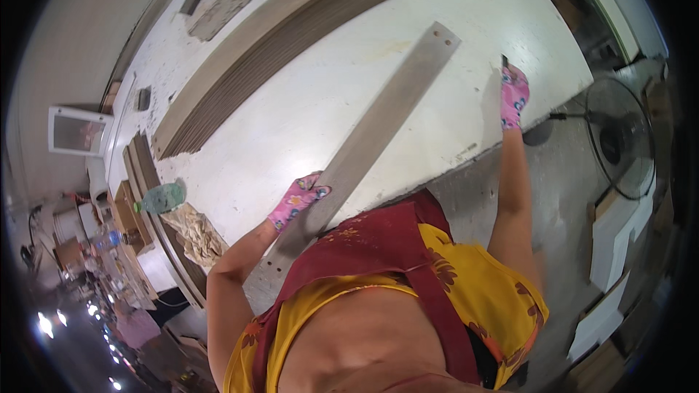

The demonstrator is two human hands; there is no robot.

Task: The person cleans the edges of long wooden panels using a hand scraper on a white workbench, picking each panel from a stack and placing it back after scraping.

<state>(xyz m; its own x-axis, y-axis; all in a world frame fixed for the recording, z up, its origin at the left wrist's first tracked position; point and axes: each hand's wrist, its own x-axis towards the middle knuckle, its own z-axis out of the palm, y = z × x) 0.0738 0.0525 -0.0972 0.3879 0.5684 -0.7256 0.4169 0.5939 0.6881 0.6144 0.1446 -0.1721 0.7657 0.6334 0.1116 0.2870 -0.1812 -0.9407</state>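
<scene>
A long grey-brown slat (pixel 386 105) with small holes at both ends lies slantwise on the white table (pixel 247 164) in front of me. Its near end reaches past the table edge, close to my apron. My left hand (pixel 295 202), in a pink patterned glove, is closed on the slat's left edge near that end. Away to the right, over the table, my right hand (pixel 514 98) wears a matching glove. Its fingers are closed round a small dark block (pixel 504 62), mostly hidden by the hand; its exact kind is unclear.
A stack of similar slats (pixel 291 47) lies across the table's far side. Behind it sits a rough grey block (pixel 218 6). At the left are a green bottle (pixel 164 198), a crumpled cloth (pixel 193 234) and more strips (pixel 142 167). A fan (pixel 619 138) stands right of the table.
</scene>
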